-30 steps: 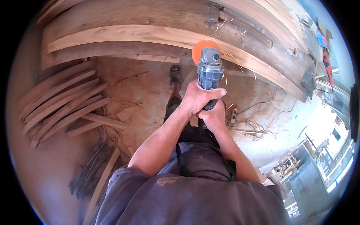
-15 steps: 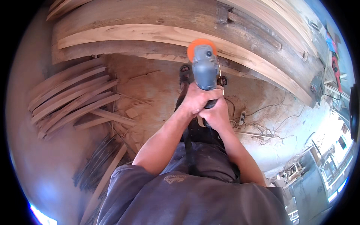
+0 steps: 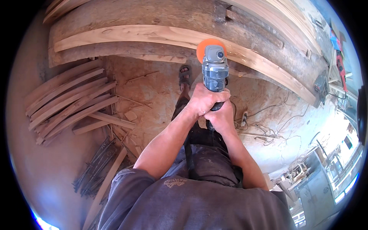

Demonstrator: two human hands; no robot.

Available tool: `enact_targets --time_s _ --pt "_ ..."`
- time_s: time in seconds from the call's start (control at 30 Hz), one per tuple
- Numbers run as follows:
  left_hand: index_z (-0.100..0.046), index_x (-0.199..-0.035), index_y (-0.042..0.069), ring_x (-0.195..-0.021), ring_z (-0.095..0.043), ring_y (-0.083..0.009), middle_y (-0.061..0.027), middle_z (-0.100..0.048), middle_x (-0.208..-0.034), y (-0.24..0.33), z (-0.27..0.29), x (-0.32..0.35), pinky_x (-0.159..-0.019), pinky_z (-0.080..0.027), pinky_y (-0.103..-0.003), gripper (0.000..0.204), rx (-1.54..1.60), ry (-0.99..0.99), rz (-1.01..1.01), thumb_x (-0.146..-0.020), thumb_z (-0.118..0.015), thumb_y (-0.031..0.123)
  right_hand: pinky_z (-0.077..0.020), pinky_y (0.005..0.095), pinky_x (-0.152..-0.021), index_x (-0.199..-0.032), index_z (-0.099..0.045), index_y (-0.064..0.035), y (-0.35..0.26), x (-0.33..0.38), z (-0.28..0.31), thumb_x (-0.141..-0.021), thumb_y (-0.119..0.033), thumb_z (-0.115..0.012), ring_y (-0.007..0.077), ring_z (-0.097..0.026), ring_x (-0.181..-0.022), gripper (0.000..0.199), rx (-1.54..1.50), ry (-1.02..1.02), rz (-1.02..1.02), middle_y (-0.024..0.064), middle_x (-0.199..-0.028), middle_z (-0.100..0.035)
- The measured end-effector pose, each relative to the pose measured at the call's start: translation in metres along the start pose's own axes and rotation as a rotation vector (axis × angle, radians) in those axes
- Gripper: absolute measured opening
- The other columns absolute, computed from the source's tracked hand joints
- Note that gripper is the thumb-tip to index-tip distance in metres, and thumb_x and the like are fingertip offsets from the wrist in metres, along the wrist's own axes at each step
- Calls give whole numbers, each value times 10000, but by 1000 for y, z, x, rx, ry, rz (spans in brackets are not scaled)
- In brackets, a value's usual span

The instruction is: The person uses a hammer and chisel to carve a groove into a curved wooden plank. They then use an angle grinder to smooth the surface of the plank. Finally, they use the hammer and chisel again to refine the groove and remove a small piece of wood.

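Above a pale curved wooden plank [image 3: 153, 35], left hand [image 3: 205, 100] and right hand [image 3: 220, 117] clamp shut around a grey angle grinder [image 3: 214, 73] bearing an orange round disc [image 3: 210, 46].

Bright daylight — glare at right, fisheye bending edges, sharp centre.

— any packages, labels or screens here?
— one small printed patch [image 3: 175, 182] on the grey shirt, pale lettering. at the far right rim, a red and blue thing [image 3: 337, 42], perhaps a package; too blurred to tell.
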State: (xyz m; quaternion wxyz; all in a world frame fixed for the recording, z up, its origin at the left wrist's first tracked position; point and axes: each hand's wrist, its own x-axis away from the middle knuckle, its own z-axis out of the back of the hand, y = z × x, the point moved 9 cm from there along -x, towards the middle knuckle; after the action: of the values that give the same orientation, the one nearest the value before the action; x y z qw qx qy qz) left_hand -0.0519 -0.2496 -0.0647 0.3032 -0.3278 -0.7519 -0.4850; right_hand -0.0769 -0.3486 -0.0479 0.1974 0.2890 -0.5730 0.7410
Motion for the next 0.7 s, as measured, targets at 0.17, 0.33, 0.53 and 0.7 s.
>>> enact_targets --time_s 0.17,0.33,0.53,0.7 --pt "-777 -1026 -30 -868 -714 -162 -79 -762 -971 0 -9 -1 -794 -581 -338 295 -16 -14 12 -781 -829 126 -551 358 -884 -1170 -621 -28 2 1 8 -663 -118 -843 211 -705 -987 561 -12 23 2 93 -1060 -706" --pt "-744 -919 8 -795 -658 -133 -39 -720 -889 -4 -20 -7 -736 -550 -330 242 -31 -40 16 -763 -851 160 -553 361 -870 -1163 -615 -23 12 2 17 -662 -103 -829 218 -707 -973 550 -8 36 -32 101 -1048 -708" --pt "-713 -900 14 -770 -633 -122 -28 -700 -864 -2 -30 -9 -707 -537 -328 244 -107 -59 -1 -761 -850 161 -556 366 -856 -1147 -609 -12 16 8 26 -653 -90 -816 231 -711 -957 541 -58 112 -26 106 -1032 -707" --pt "-705 -914 23 -764 -632 -113 -17 -693 -864 9 0 0 -683 -535 -319 218 -36 -9 -70 -764 -841 104 -552 347 -831 -1153 -587 1 4 1 -4 -640 -82 -831 206 -689 -929 573 25 37 13 95 -1011 -694"
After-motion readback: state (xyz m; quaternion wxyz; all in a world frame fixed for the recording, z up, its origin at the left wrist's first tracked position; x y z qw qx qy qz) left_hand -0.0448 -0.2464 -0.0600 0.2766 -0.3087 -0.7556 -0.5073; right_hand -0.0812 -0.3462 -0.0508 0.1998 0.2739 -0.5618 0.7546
